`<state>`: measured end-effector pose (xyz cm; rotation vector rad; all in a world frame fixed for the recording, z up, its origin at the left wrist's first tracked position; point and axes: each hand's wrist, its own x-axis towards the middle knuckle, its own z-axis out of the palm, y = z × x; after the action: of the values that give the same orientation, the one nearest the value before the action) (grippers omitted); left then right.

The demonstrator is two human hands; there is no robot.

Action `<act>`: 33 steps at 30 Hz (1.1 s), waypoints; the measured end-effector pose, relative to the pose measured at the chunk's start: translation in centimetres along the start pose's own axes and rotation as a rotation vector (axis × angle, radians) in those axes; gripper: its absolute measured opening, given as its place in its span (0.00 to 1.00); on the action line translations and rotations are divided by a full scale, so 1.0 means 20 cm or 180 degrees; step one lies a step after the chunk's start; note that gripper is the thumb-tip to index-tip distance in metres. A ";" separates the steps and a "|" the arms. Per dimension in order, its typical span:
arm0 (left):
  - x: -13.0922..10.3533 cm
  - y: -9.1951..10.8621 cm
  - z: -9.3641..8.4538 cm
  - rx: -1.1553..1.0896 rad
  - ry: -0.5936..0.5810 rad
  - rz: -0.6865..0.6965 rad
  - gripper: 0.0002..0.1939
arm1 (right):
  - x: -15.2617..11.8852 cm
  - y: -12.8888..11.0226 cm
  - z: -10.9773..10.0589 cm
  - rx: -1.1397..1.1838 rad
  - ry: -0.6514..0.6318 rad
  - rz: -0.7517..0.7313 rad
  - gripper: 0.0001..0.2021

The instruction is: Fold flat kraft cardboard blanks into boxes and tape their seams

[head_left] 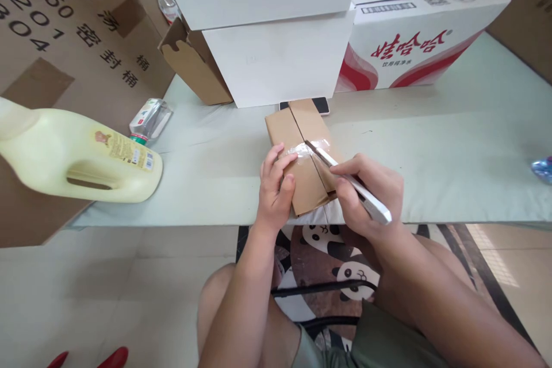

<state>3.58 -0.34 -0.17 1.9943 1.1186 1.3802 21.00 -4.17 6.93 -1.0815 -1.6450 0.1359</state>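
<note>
In the middle of the frame, a small cardboard box lies on your counter, its seam crossed by clear tape. Your right hand, right of centre, has its grip wrapped around a white utility knife, its blade tip at the taped seam. Your left hand rests on the box's left side, its grip loose, fingers spread. A phone peeks out behind the box; a pale yellow jug lies at the left of the frame.
</note>
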 end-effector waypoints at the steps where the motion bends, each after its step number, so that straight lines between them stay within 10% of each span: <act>1: 0.00 0.00 0.00 -0.0011 0.0003 -0.0013 0.20 | 0.00 0.00 0.00 -0.0005 -0.0037 0.0012 0.06; 33: 0.00 0.04 0.00 -0.0068 0.0047 -0.0319 0.23 | -0.02 0.02 -0.02 0.1658 0.0411 0.1693 0.07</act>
<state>3.81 -0.79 0.46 1.8893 1.1888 1.3520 21.53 -4.44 6.50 -1.0619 -1.0833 0.7806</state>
